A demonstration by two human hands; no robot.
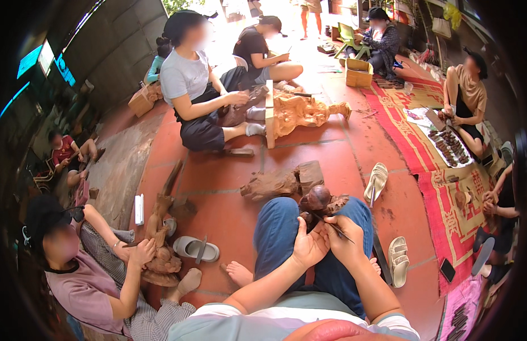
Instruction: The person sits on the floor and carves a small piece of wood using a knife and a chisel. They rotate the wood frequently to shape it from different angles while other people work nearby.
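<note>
A dark brown wood carving (318,198) with a rounded top stands between my raised knees. My left hand (310,244) is turned palm up just below it, thumb raised and fingers extended, with nothing visible in the palm. Beside it, my right hand (344,238) pinches a slim dark carving tool (346,235) whose end sticks out past the fingers. The two hands meet at the fingertips. Whether the tool's other end touches the carving is hard to see.
A rough wood block (269,185) lies beyond my knees, near a large pale carved figure (309,113). Sandals (398,261) and a phone (447,270) lie at right, by a red patterned mat (445,193). At left, a seated person (93,273) handles another carving (161,261). Several others sit around.
</note>
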